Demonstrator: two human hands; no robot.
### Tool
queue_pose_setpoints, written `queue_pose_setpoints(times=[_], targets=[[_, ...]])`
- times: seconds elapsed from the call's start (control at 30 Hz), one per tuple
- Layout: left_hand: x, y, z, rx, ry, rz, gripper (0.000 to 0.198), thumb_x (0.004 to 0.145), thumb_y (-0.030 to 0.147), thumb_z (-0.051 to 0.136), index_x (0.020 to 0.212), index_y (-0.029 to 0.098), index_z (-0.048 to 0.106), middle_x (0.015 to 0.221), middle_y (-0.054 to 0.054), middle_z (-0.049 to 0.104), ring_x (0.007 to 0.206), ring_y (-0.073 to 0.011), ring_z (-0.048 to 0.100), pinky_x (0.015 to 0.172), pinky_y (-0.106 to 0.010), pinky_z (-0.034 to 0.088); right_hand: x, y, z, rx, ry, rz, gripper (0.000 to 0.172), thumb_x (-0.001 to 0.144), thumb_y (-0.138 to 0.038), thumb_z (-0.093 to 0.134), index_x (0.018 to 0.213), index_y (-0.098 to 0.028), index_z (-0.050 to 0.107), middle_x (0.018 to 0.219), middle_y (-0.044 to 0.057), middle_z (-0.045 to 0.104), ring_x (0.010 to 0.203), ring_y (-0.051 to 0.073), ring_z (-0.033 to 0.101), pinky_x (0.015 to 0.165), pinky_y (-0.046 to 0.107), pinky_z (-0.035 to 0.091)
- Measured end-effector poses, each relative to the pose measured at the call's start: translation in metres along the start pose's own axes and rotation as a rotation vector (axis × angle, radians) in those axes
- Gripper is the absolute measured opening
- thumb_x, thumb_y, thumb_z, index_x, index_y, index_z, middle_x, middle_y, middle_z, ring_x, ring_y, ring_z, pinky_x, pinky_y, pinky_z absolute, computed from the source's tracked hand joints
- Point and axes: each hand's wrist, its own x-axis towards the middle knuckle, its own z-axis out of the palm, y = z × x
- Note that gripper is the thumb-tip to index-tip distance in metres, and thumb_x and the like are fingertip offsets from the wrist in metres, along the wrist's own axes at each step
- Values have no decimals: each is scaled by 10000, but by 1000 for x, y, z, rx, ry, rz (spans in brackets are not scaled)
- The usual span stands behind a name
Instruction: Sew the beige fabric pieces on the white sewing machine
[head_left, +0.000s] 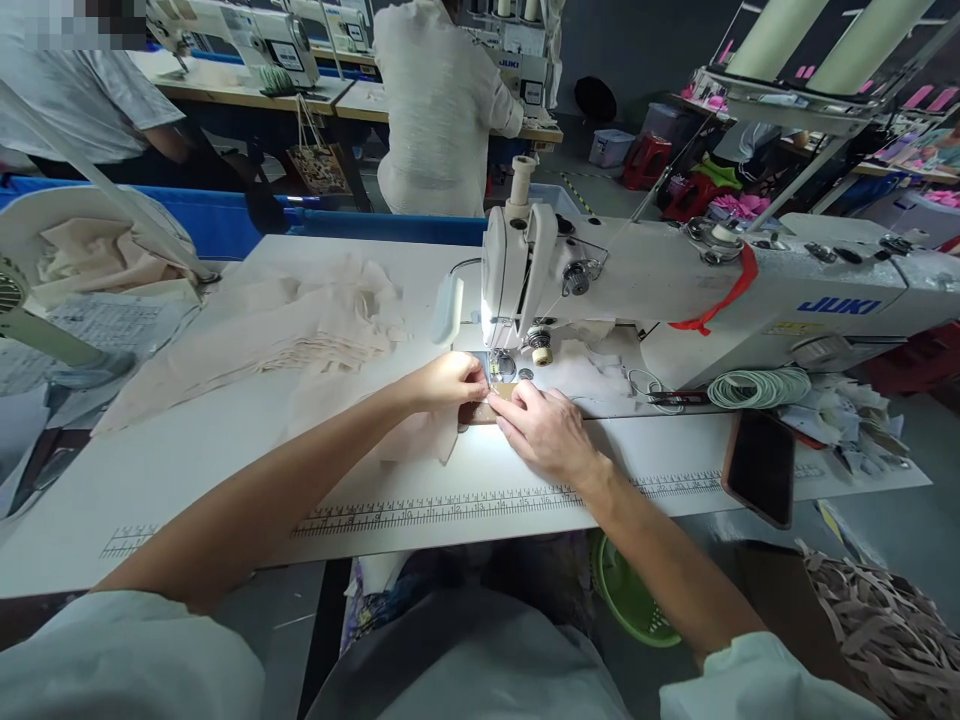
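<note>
1. We see the pale pink fabric piece [424,438] on the sewing table [217,490], just in front of the needle area; part of it spreads leftward beneath our left wrist.
2. Our left hand [448,382] is beside the presser foot [501,366], with thumb and fingertips together, pinched on the fabric's edge.
3. Our right hand [551,435] comes in from the other side, fingers close together and tips lowered onto the work near the needle; we cannot tell whether they pinch it or only press.
4. Above both hands we have the JUKI sewing machine [712,265], with a thread spool [520,185] upright on its head and a red ribbon [724,300] hanging from its arm.
5. Left of the needle we find a layered fabric pile [322,322]; along the near edge runs a printed ruler scale [450,506].
6. To our right lie a coil of pale green cord [759,388], fabric scraps [855,425] and a dark-screened smartphone [760,468] overhanging the edge.
7. Below the table we notice a green basket [636,605] and a heap of fabric strips [889,630].
8. Beyond, two co-workers [435,110] are at other machines.
</note>
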Motion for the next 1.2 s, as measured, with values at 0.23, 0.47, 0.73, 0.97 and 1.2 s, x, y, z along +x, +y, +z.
queue_pose_setpoints(times=[0.23,0.47,0.73,0.97,1.2], targets=[[4,-4,-3,-12,-58,-3,159,777,330,566,718,198,632,693,-19,686,708,-192,660,616,-269,505,3,-1,-2,-29,-28,-3,397,1097,-294,406,1335,-193,707,943,72,615,737,178,446,692,328,303],[-16,-6,5,356,220,158,180,883,202,535,931,180,708,953,-80,732,879,-239,688,714,-339,564,7,1,-3,-55,-21,-57,332,1074,-269,458,1246,-190,730,973,88,642,770,187,488,684,337,296],[-56,-18,42,631,418,654,318,998,80,441,1183,64,698,1176,-192,744,1116,-276,700,956,-417,625,8,3,-4,-35,-42,-79,324,1087,-261,433,1153,-165,735,971,85,639,754,178,482,668,332,290],[-57,-18,51,735,430,608,343,1004,140,426,1146,61,728,1115,-177,744,1045,-281,692,943,-407,623,7,3,-3,-12,-23,-34,360,1090,-252,423,1236,-168,741,958,79,646,743,176,482,682,325,325],[-36,-10,54,840,447,465,316,995,144,429,994,111,743,995,-162,720,905,-277,634,806,-395,607,3,22,-2,-23,126,140,372,1052,-184,436,1264,-185,742,970,81,688,789,196,582,763,328,405]])
